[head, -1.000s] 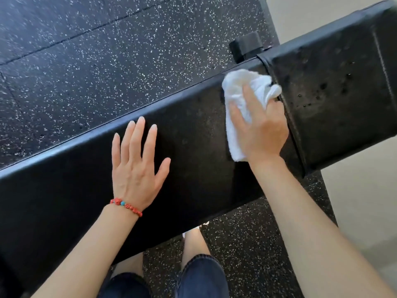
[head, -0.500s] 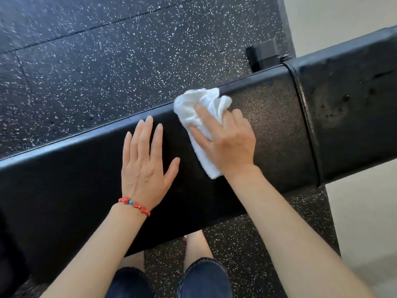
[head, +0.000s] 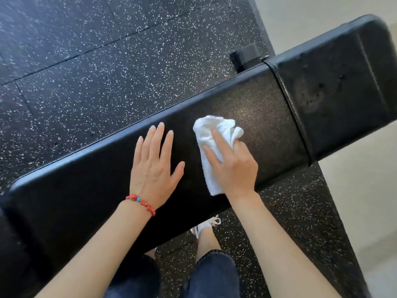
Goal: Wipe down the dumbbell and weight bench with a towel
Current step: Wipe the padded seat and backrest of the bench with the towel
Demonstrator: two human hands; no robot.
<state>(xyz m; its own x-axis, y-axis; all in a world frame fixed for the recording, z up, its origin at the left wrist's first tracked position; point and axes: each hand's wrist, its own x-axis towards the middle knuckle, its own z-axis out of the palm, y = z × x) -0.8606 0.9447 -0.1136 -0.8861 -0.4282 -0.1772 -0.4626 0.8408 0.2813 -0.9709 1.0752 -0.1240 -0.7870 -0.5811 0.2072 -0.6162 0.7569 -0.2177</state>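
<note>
1. Two hands on the black padded weight bench [head: 107,190], which runs diagonally from lower left to upper right
2. Left hand [head: 153,166]: flat on the pad, palm down, fingers spread and extended, holding nothing; red beaded bracelet [head: 141,202] with one blue bead at the wrist
3. Right hand [head: 233,166]: pressed down on a white towel [head: 211,145], fingers curled over the bunched cloth and pinning it to the pad; the two hands sit near each other, not touching
4. Towel: crumpled, its upper end poking out past the fingertips, its lower end trailing toward the near edge of the bench beside the wrist
5. A seam [head: 294,112] divides the long pad from a second, shorter pad [head: 343,87] at upper right; that shorter pad shows dull smudges and a few dark spots
6. Black bracket or frame part [head: 247,55] juts out behind the far edge near the seam
7. Floor: black rubber tiles [head: 86,61] with white flecks; pale flooring [head: 354,190] at right
8. Below the bench: dark denim trouser legs [head: 214,274] and part of a white shoe [head: 206,225]
9. No readable brand, label or writing on bench, towel or floor; dumbbell not in view
</note>
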